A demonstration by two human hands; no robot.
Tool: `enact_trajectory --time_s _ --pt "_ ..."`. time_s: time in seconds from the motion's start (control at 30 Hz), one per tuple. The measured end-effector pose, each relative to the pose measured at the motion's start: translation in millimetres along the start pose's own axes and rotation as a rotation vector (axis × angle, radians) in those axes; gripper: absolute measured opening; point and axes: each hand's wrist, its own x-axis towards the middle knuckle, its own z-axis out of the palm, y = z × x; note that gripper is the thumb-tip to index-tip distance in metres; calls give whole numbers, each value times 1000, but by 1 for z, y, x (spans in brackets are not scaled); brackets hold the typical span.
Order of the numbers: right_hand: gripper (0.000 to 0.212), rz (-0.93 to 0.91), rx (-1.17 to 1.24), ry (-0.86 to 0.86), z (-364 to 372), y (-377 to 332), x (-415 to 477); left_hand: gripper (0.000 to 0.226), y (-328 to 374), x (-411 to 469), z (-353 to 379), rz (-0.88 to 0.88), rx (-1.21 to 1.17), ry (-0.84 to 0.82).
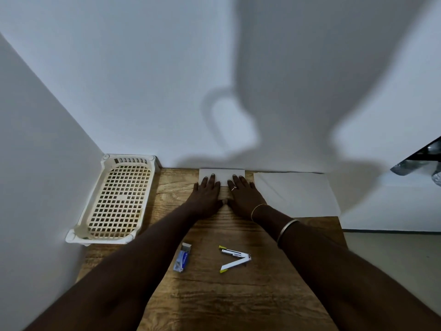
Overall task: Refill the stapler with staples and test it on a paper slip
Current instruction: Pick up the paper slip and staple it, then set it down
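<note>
A small white paper slip lies at the far edge of the wooden table, against the wall. My left hand and my right hand rest flat side by side, fingertips on the slip's near edge, thumbs touching. Nearer to me, a white stapler with yellow-green tips lies swung wide open in a V shape. To its left lies a small blue staple box with its end flap open. Neither hand holds anything.
A cream perforated plastic basket sits at the table's left edge against the side wall. A larger white sheet lies at the back right. White walls close in at the back and left. The table's right edge drops to the floor.
</note>
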Motion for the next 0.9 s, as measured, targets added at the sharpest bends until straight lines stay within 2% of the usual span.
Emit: enact_trajectory --time_s 0.4,0.7,0.9 --pt "68 -12 -10 35 13 2 -5 80 -2 -11 12 18 -59 31" --pt "56 -39 -58 181 43 -11 -62 65 8 -67 48 17 -156 104" --pt "40 -43 -28 366 51 -18 -88 57 14 -92 52 -30 -372 255"
